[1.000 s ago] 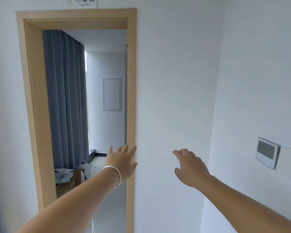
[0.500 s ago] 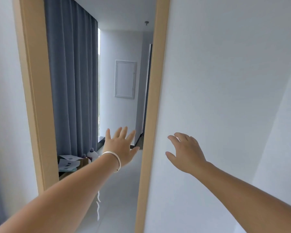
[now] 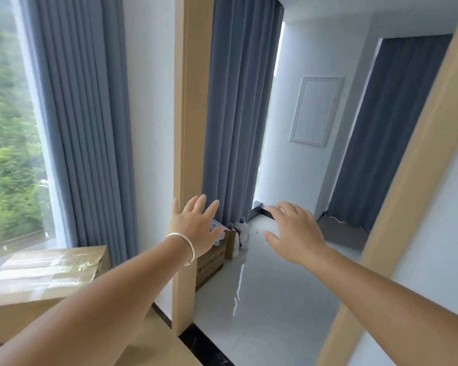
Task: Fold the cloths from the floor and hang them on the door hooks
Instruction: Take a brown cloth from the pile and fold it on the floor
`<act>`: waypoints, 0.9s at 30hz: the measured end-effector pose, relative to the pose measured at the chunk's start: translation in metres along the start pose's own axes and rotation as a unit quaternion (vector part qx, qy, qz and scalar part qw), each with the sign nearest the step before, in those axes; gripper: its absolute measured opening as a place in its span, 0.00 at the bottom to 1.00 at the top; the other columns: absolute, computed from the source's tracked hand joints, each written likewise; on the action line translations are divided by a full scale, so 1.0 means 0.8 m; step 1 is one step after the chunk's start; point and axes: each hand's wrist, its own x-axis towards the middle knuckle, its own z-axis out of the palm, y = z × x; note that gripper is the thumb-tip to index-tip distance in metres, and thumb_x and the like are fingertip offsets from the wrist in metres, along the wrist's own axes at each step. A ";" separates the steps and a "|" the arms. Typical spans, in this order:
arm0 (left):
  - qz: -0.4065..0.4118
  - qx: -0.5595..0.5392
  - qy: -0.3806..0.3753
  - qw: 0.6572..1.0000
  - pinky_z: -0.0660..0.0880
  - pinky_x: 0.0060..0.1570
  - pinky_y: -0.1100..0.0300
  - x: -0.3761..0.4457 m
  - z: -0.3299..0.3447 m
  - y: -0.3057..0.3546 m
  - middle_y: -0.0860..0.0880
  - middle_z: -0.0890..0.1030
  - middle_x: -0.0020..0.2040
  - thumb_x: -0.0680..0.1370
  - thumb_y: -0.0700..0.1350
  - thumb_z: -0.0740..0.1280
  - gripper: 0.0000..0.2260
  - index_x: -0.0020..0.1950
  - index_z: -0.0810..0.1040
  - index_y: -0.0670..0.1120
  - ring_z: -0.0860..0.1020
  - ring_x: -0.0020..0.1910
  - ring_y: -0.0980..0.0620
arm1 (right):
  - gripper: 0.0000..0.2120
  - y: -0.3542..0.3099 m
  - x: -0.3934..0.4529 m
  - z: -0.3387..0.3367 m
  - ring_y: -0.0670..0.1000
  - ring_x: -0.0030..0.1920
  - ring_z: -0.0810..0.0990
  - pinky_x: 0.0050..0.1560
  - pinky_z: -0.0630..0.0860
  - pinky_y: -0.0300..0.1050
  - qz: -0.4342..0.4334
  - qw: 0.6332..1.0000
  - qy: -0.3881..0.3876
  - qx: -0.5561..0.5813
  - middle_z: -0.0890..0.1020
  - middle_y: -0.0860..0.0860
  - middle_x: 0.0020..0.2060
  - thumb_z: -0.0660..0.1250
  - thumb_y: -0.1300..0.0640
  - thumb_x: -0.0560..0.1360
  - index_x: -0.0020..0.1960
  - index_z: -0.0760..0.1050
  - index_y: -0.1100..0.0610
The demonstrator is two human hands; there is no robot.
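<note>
Reaching forward through the doorway, both arms stretched out at about the same height. Left hand spread flat, fingers straight and fanned, holding nothing, seen just in front of the doorway's left post; silver bracelet on its wrist. Right hand to the right of that post, fingers loosely extended and slightly bent, palm down, also holding nothing. Beyond the doorway: glossy white floor, grey-blue curtain just behind the left post, cardboard box and white bottle at the curtain's foot. White wall panel farther in, second curtain beside it. Left of the doorway, taped carton beneath a window. No sight of cloths or door hooks from here.
</note>
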 end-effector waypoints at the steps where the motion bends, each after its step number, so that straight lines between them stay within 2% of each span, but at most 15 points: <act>1: -0.021 0.008 -0.007 1.000 0.46 0.72 0.35 -0.006 0.006 -0.025 0.48 0.52 0.79 0.79 0.65 0.47 0.29 0.77 0.47 0.56 0.50 0.77 0.45 | 0.25 -0.021 0.019 0.013 0.52 0.66 0.66 0.67 0.62 0.50 -0.022 1.000 -0.003 0.014 0.70 0.48 0.65 0.60 0.42 0.76 0.70 0.65 0.50; 8: -0.194 0.060 -0.073 0.977 0.43 0.73 0.37 -0.062 0.041 -0.206 0.48 0.50 0.79 0.78 0.66 0.47 0.31 0.78 0.45 0.56 0.48 0.78 0.48 | 0.27 -0.184 0.143 0.097 0.53 0.71 0.62 0.73 0.56 0.55 -0.172 0.979 -0.027 0.109 0.66 0.50 0.70 0.58 0.42 0.77 0.74 0.60 0.50; 14: -0.337 0.134 -0.097 0.927 0.46 0.73 0.37 -0.105 0.035 -0.330 0.49 0.50 0.79 0.78 0.67 0.46 0.30 0.78 0.45 0.58 0.50 0.78 0.48 | 0.28 -0.323 0.248 0.136 0.53 0.70 0.64 0.71 0.59 0.52 -0.300 0.935 -0.019 0.189 0.67 0.49 0.70 0.60 0.40 0.76 0.73 0.61 0.49; 20: -0.456 0.171 -0.131 0.863 0.48 0.73 0.39 -0.149 0.032 -0.389 0.50 0.51 0.79 0.78 0.67 0.48 0.30 0.78 0.47 0.58 0.52 0.77 0.49 | 0.28 -0.444 0.312 0.171 0.53 0.72 0.62 0.73 0.57 0.55 -0.403 0.885 -0.035 0.230 0.65 0.50 0.71 0.60 0.39 0.76 0.73 0.61 0.48; 23: -0.480 0.194 -0.159 0.841 0.51 0.72 0.39 -0.181 0.041 -0.401 0.48 0.53 0.79 0.79 0.66 0.49 0.30 0.78 0.48 0.57 0.55 0.77 0.48 | 0.29 -0.496 0.317 0.190 0.53 0.72 0.61 0.73 0.57 0.55 -0.443 0.862 -0.059 0.241 0.65 0.50 0.72 0.60 0.40 0.76 0.74 0.60 0.47; 27: -0.519 0.190 -0.181 0.814 0.49 0.73 0.39 -0.229 0.055 -0.427 0.48 0.55 0.79 0.79 0.65 0.49 0.29 0.78 0.49 0.56 0.53 0.77 0.50 | 0.29 -0.565 0.306 0.209 0.54 0.73 0.61 0.72 0.56 0.54 -0.486 0.836 -0.088 0.238 0.64 0.51 0.73 0.60 0.40 0.76 0.74 0.59 0.47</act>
